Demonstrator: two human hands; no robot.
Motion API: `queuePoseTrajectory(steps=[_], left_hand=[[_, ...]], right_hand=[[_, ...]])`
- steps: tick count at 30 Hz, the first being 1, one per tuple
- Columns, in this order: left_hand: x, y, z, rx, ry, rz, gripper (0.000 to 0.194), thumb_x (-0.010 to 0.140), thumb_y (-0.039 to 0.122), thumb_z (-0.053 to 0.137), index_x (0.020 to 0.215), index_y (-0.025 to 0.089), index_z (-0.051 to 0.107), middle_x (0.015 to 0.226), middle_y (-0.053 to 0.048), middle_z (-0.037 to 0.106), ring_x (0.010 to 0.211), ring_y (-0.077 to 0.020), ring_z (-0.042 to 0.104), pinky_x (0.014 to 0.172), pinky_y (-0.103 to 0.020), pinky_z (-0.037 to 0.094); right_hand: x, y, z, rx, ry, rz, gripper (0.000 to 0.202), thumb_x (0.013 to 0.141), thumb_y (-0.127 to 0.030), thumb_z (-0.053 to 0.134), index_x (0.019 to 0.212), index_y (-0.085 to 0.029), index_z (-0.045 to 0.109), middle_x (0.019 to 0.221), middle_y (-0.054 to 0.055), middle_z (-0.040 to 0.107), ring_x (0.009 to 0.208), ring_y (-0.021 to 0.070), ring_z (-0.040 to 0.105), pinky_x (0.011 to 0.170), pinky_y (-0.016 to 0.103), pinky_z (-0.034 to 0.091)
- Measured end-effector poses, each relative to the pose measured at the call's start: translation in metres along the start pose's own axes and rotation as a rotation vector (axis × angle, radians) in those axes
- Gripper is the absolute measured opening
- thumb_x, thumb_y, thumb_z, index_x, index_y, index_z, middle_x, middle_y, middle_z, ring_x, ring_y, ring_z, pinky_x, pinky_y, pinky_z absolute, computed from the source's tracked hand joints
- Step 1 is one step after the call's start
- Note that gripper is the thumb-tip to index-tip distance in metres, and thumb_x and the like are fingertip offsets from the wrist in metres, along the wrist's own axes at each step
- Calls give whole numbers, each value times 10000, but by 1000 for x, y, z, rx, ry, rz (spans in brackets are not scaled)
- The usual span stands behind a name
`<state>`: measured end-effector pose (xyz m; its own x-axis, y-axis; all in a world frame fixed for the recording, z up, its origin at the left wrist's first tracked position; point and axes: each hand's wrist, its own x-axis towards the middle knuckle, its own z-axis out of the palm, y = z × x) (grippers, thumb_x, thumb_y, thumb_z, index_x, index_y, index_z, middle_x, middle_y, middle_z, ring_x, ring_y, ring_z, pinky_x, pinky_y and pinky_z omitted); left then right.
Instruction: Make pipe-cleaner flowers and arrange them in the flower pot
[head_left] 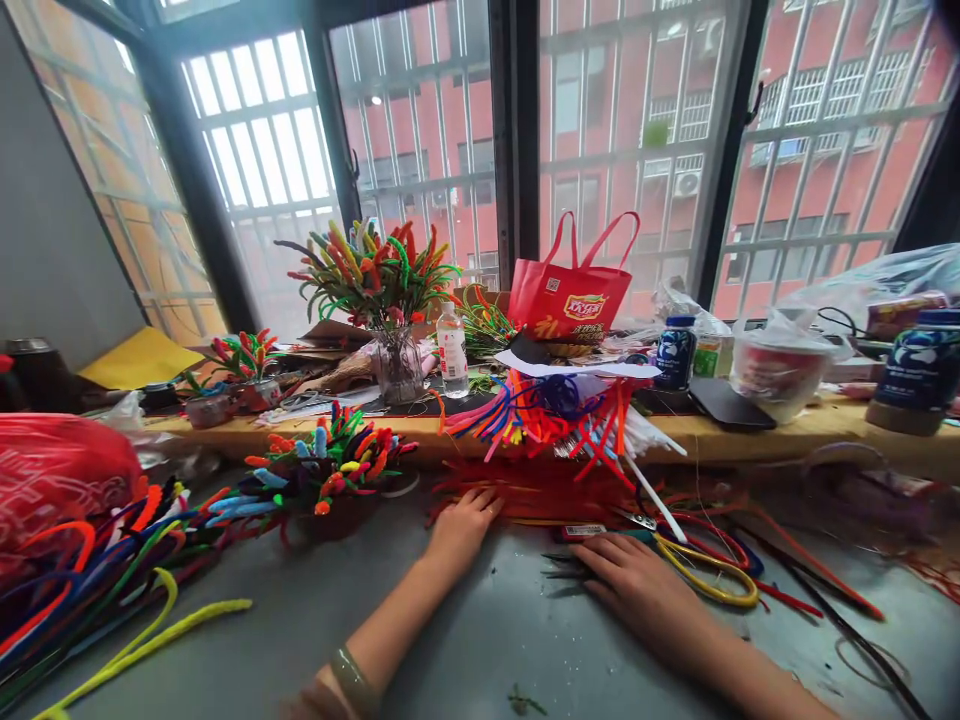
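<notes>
My left hand (465,525) lies palm down with its fingers stretched over the near left end of a bundle of red pipe cleaners (555,492), which is slightly blurred. To its right, my right hand (630,580) is closed, palm down, over dark pointed pliers (564,563). Their tips stick out left of my fingers; most of the tool is hidden beneath the hand. Just beyond my right hand lie scissors (643,520) and a small labelled packet (583,531). A yellow loop (716,592) lies by the wrist.
Colourful pipe cleaners (97,590) and a red plastic bag (67,490) fill the left side. Bundled fuzzy stems (330,460) stand farther in. On the wooden sill are a glass vase (397,368), a water bottle (452,355), a red tote bag (570,295) and blue bottles (675,355).
</notes>
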<state>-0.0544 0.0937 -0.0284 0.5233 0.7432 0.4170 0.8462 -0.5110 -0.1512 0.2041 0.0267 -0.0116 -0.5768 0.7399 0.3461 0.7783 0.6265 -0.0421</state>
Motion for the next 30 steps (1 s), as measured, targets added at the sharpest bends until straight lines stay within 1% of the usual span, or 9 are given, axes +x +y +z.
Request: queuePoseTrajectory(steps=[5, 8, 13, 15, 19, 22, 24, 27, 30], left_hand=[[1, -1, 6, 2, 172, 20, 244, 869, 162, 470, 1041, 189, 641, 1095, -50, 668, 1030, -197, 590, 886, -360, 479], [-3, -1, 8, 12, 283, 10, 251, 883, 136, 422, 922, 182, 666, 946, -51, 705, 948, -206, 617, 913, -430, 444], [-7, 6, 12, 55, 394, -19, 320, 886, 86, 327, 1013, 98, 621, 829, -92, 691, 675, -183, 631, 564, -283, 495], [-7, 10, 12, 90, 401, 40, 335, 885, 73, 322, 1083, 91, 592, 840, -92, 689, 680, -179, 627, 523, -259, 474], [-4, 16, 7, 129, 416, 200, 303, 886, 87, 362, 1002, 170, 630, 831, -43, 684, 753, -188, 613, 697, -320, 493], [-4, 24, -1, 109, 557, 306, 290, 898, 110, 360, 1024, 159, 617, 788, -41, 669, 782, -195, 602, 814, -389, 458], [-6, 30, -9, 83, 622, 404, 266, 898, 112, 371, 1021, 136, 606, 728, -34, 646, 727, -174, 591, 752, -343, 465], [-11, 37, -19, 58, 568, 559, 235, 903, 135, 386, 1031, 112, 582, 617, -2, 580, 557, -133, 525, 516, -259, 402], [-14, 33, -22, 78, 562, 538, 220, 905, 150, 400, 1053, 122, 561, 571, 20, 539, 495, -119, 474, 445, -248, 323]], right_hand=[[5, 15, 10, 12, 16, 26, 330, 870, -289, 518, 1175, -190, 596, 1155, 94, 642, 1037, 282, 587, 867, 470, 491], [3, 16, 16, 1, 44, 35, 340, 858, -275, 542, 1176, -166, 591, 1164, 105, 636, 1038, 277, 587, 872, 461, 493], [3, 8, 22, -43, 158, -4, 361, 830, -153, 554, 1190, -138, 570, 1152, 116, 637, 1016, 260, 596, 858, 431, 509], [4, 3, 23, -29, 205, -32, 352, 815, -127, 559, 1166, -139, 582, 1131, 106, 648, 1000, 245, 602, 857, 404, 513], [13, -9, 28, -29, 285, -62, 379, 806, -112, 546, 1182, -152, 562, 1196, 102, 610, 1069, 238, 561, 904, 388, 485], [23, -18, 33, -94, 347, -69, 475, 810, -126, 533, 1280, -132, 467, 1321, 136, 502, 1184, 263, 466, 947, 418, 445], [29, -20, 36, -140, 389, -111, 409, 842, -122, 491, 1250, -113, 484, 1229, 140, 572, 1126, 251, 507, 939, 419, 440], [31, -17, 37, -172, 420, -210, 236, 886, -105, 418, 1038, -124, 596, 835, 72, 673, 844, 199, 601, 855, 379, 470], [25, -4, 30, -198, 411, -254, 256, 906, -108, 361, 969, -129, 609, 703, 46, 632, 697, 186, 582, 707, 332, 491]])
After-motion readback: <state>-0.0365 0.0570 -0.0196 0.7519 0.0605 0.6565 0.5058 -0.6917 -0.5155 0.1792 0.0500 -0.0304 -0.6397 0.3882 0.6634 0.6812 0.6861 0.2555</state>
